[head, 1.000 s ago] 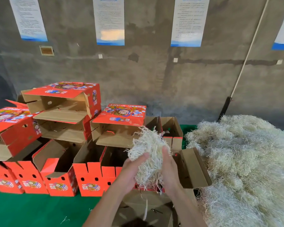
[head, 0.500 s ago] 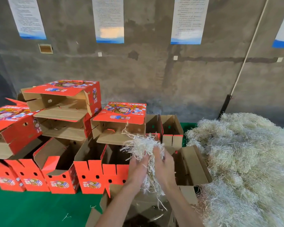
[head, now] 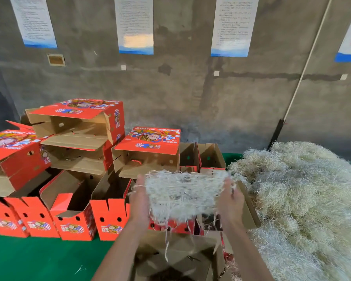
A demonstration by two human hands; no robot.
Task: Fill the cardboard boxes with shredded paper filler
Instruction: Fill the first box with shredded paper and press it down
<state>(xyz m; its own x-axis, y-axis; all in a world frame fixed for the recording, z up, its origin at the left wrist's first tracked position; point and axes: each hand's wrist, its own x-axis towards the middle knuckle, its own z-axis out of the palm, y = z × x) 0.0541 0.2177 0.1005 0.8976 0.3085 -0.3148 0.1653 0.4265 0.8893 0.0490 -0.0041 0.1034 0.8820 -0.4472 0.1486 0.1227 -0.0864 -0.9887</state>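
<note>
A wide wad of pale shredded paper [head: 182, 193] is stretched between my two hands above an open cardboard box [head: 176, 258] at the bottom centre. My left hand [head: 139, 199] grips the wad's left end. Its right end is held by my right hand [head: 229, 199]. Loose strands dangle from the wad into the box mouth. The fingers of both hands are partly buried in the paper. A big heap of the same shredded paper [head: 304, 199] lies to the right.
Red printed boxes [head: 73, 216] stand open in a row on the green surface [head: 28, 260] at left, with more stacked on their sides [head: 77, 126] behind. A concrete wall with posters rises at the back. A pole [head: 296, 88] leans at right.
The clump was bunched tight between my hands held close together. Both hands have moved apart sideways, pulling it into a broad, loose sheet over the box.
</note>
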